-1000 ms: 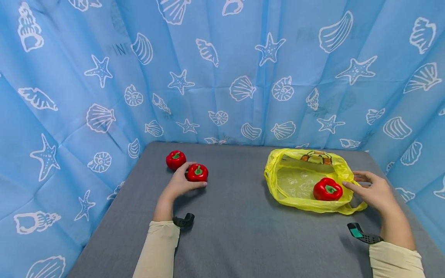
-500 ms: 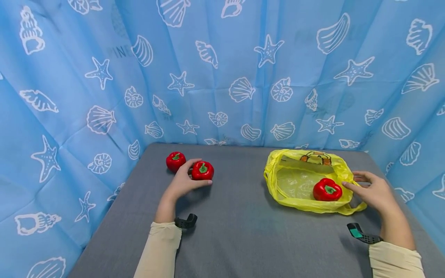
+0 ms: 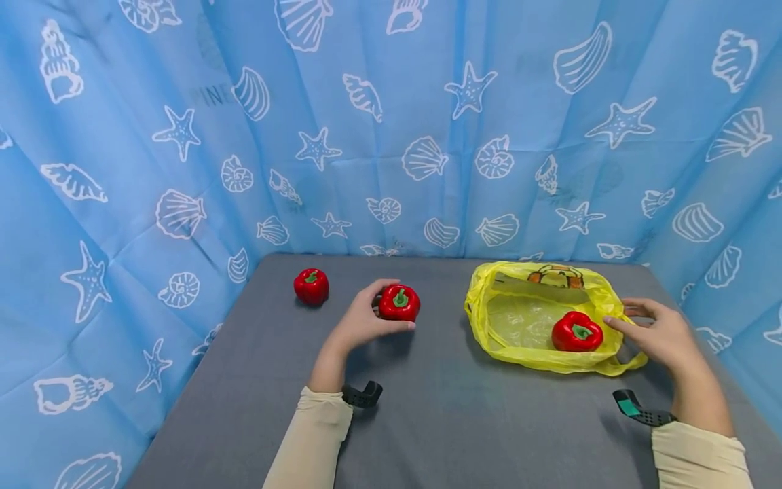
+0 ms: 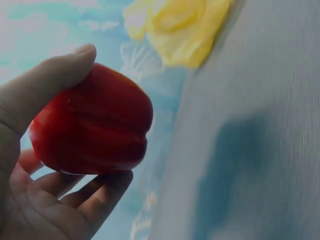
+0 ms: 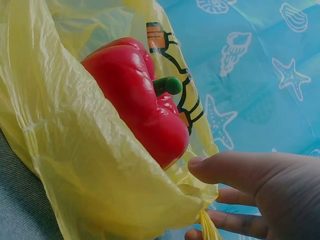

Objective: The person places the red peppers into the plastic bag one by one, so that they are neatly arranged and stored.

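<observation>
My left hand (image 3: pixel 357 322) grips a red bell pepper (image 3: pixel 399 303) between thumb and fingers, left of the table's middle. In the left wrist view this pepper (image 4: pixel 97 125) is held clear of the grey surface, its shadow apart from it. At the right, my right hand (image 3: pixel 662 339) pinches the side rim of a yellow plastic bag (image 3: pixel 519 354), thumb inside and fingers outside. The bag's mouth gapes wide. Inside lies another red bell pepper (image 3: pixel 577 332) with a green stem, close to my thumb in the right wrist view, where the bag's wall (image 5: pixel 95 165) hides its lower part.
A third red bell pepper (image 3: pixel 311 286) stands at the back left of the grey-covered table (image 3: pixel 464 421). A blue curtain (image 3: pixel 379 102) with white shells and starfish surrounds the back and sides. Each wrist bears a dark strap mount.
My left hand has carried its bell pepper to the right, away from the one at the back left, toward the bag. The right hand and the bag have stayed nearly still.
</observation>
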Motion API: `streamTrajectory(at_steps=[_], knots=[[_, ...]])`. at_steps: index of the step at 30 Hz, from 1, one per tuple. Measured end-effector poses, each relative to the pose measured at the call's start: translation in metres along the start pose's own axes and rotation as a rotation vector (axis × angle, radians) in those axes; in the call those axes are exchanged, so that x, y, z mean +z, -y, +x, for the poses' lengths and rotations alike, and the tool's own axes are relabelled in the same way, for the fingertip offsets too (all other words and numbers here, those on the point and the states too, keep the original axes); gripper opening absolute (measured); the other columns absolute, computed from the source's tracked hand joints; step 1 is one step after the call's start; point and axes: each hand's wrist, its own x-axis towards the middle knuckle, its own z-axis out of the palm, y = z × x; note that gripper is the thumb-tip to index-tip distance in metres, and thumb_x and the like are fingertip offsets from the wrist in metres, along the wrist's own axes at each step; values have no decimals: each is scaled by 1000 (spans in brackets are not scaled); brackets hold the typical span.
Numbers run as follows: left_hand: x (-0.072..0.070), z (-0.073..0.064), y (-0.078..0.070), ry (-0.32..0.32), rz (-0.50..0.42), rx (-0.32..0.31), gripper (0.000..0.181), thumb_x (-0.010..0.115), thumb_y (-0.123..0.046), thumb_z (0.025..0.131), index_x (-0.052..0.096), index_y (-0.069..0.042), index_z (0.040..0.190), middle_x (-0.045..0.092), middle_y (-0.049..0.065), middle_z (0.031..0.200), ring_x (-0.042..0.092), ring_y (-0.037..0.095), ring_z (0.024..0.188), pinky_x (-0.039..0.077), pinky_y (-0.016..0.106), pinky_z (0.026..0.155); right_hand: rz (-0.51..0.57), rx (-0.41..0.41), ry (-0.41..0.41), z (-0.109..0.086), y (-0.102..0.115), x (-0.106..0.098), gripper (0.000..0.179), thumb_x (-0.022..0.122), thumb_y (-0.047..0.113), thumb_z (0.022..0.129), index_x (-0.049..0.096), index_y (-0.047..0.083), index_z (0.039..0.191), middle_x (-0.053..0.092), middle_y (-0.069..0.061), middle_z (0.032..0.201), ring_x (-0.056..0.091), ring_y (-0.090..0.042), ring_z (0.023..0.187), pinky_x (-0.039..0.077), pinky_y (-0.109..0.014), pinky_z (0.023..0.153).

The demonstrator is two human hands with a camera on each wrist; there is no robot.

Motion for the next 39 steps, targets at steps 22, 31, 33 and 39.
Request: streamTrajectory(at_steps=[22,31,33,39], knots=[[81,34,-73,251,-137,194,80,92,-25,80,53,-19,149,61,-4,141,60,9,122,62,26,88,3,-25,-1,1,2,-3,75,64,44,105,44,-14,150,47,-45,144,49,-65,125,53,-72,88],[116,45,-93,343,-93,226,80,92,-25,80,53,-21,150,61,-4,139,57,3,121,61,21,85,4,-19,2,0,1,-1,76,64,44,105,44,-14,150,48,-45,144,50,-66,125,53,-72,90],[126,45,-98,375,-83,222,81,93,-25,80,52,-21,150,61,-5,138,56,0,119,60,20,84,3,-17,3,0,1,-1,76,64,45,105,44,-14,150,47,-45,144,50,-66,125,53,-72,90],[155,50,-106,406,-43,224,81,92,-26,83,51,-18,152,62,-6,138,58,-2,117,58,15,84,4,-15,3,0,1,-1,76,63,45,105,44,-14,150,48,-46,144,50,-66,126,53,-73,91]])
